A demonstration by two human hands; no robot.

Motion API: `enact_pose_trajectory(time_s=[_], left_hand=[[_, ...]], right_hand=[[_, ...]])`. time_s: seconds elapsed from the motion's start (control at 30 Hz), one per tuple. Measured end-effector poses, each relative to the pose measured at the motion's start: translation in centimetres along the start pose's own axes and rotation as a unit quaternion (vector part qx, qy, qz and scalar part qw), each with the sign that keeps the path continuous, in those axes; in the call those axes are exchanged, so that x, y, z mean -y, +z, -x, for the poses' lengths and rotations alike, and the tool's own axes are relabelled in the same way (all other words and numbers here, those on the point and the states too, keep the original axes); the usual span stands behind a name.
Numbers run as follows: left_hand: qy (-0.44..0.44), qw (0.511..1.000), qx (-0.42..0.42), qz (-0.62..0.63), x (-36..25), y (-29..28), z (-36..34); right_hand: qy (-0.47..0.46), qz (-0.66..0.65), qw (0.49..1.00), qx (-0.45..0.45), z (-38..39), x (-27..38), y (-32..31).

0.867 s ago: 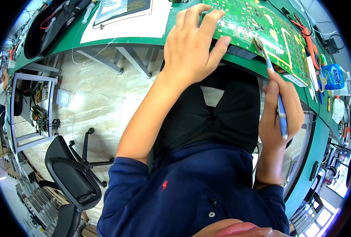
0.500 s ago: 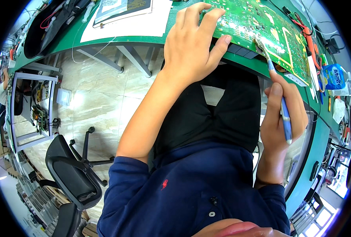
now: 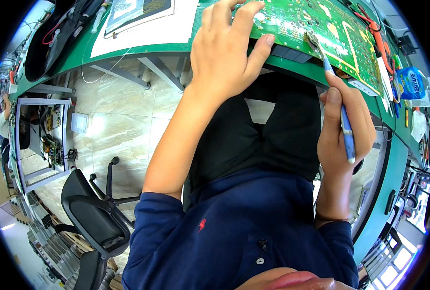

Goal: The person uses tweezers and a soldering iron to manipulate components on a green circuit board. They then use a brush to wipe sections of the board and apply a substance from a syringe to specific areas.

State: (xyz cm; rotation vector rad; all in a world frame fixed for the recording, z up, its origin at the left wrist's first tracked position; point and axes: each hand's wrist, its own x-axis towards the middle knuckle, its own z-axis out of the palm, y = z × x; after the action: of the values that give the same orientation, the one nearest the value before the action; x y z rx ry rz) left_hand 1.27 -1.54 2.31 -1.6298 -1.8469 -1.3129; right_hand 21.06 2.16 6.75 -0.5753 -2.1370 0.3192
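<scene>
A large green circuit board [image 3: 287, 24] lies on the bench in front of me, solder side up, with black parts showing beneath its near edge. My left hand [image 3: 222, 53] rests at its near-left corner, fingers spread and thumb along the near edge. Closed around a brush [image 3: 345, 128] with a blue handle is my right hand [image 3: 348, 121], just off the board's near side. The handle slants up and away to a metal collar, and the bristle end meets the board's surface near its middle.
White paper [image 3: 142, 41] with a dark flat item on it lies to the left, beside a black bag [image 3: 62, 41]. Red-handled pliers [image 3: 377, 36] and a blue packet [image 3: 410, 82] sit right of the board. A black swivel chair [image 3: 96, 212] stands behind on the left.
The brush tip has shifted slightly left across the board, with my right hand still around its handle. The whole view has moved a little; my left hand stays at the board's corner.
</scene>
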Motion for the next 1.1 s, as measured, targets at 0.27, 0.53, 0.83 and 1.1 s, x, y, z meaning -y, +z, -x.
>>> enact_pose_trajectory(time_s=[0.27,0.53,0.83,1.1], left_hand=[[0.007,1.000,0.003,-0.010,-0.2,0.3,-0.1],[0.027,0.999,0.000,-0.039,0.9,1.5,0.4],[0.155,0.986,-0.029,-0.061,3.7,2.8,0.3],[0.044,0.997,0.030,-0.054,1.7,2.2,0.4]], right_hand=[[-0.008,-0.029,0.997,-0.066,0.7,-0.1,-2.8],[-0.021,-0.041,0.994,-0.102,1.0,-4.1,-0.4],[-0.037,-0.154,0.982,-0.100,2.4,-7.7,2.2],[-0.092,-0.215,0.969,-0.079,3.1,-8.7,2.6]])
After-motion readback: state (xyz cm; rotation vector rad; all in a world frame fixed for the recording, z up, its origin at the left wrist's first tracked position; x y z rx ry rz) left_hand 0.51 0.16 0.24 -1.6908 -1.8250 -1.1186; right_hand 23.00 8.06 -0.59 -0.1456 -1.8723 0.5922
